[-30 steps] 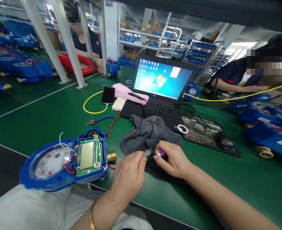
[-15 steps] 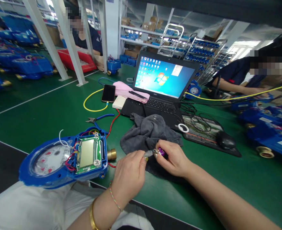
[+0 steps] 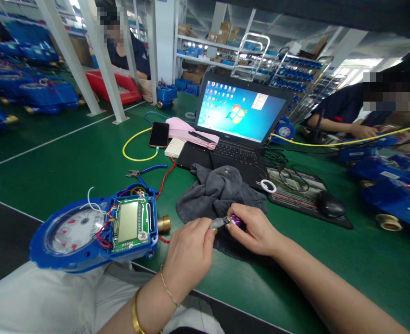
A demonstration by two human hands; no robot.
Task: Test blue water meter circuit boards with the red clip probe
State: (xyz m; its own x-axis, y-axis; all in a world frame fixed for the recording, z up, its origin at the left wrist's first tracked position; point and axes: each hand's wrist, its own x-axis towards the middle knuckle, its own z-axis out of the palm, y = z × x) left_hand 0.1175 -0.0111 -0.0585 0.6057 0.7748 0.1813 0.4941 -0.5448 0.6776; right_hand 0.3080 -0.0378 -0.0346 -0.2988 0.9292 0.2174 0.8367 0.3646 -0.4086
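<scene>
My left hand [image 3: 190, 248] is closed, its fingertips pinching a small translucent piece [image 3: 217, 223]. My right hand [image 3: 257, 230] wraps round what looks like a purple lighter [image 3: 237, 220], whose metal end points at the translucent piece. The two hands are close together over the near edge of a dark grey cloth [image 3: 222, 188]. Left of them lies a blue water meter [image 3: 57, 260] with its cover off, showing a round dial, a circuit board with a display [image 3: 128, 221] and loose wires. A brass threaded fitting [image 3: 163, 224] sticks out towards my left hand.
Blue-handled cutters [image 3: 145, 171], a phone [image 3: 159, 134] on a yellow cable and a pink cloth [image 3: 180, 129] lie behind the meter. A laptop [image 3: 240, 111] stands beyond the grey cloth; a mouse [image 3: 331, 204] is at right. Co-workers and more blue meters [image 3: 393, 185] are on both sides.
Both hands keep nearly the same pose and grip, with everything shifted slightly in view. At the right, a co-worker's hands have moved a little over the blue meters.
</scene>
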